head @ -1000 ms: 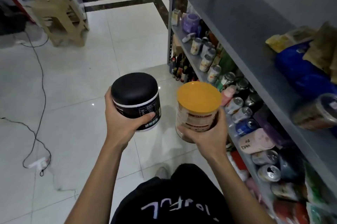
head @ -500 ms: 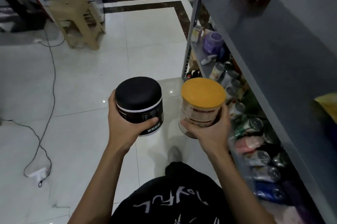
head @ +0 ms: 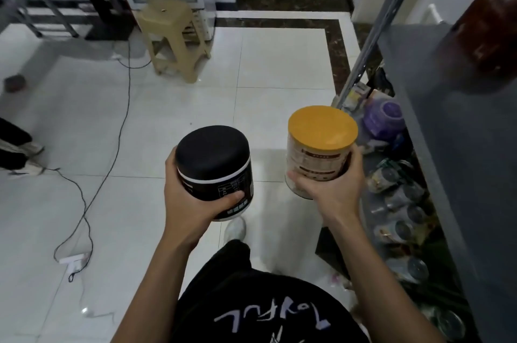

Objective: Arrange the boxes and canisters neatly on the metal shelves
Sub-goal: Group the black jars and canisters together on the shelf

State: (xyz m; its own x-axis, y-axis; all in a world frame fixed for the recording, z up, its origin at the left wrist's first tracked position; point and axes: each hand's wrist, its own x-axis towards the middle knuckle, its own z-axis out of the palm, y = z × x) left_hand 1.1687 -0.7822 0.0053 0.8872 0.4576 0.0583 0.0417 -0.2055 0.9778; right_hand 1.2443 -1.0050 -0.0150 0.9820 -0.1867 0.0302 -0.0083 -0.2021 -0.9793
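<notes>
Head view, looking down past a black shirt (head: 251,309): the left hand (head: 190,200) grips a black canister (head: 214,161) round its side, with the thumb across the label near the base, and holds it upright over the white tiled floor (head: 265,68). The right hand (head: 333,194) grips a tan canister with an orange lid (head: 321,144), its fingers wrapped round the lower wall. This one is also upright, just right of the black one, and the two do not touch. Both are in the air, left of the metal shelves (head: 453,147) and touching no shelf board. A dark red box (head: 489,40) stands on the grey upper board at the far right. On the lower board are a purple tub (head: 384,116) and a row of jars and cans (head: 397,228), blurred. A beige plastic stool (head: 173,35) stands at the far left, and a thin cable (head: 112,147) trails across the floor to a white power strip (head: 74,260) at the near left
</notes>
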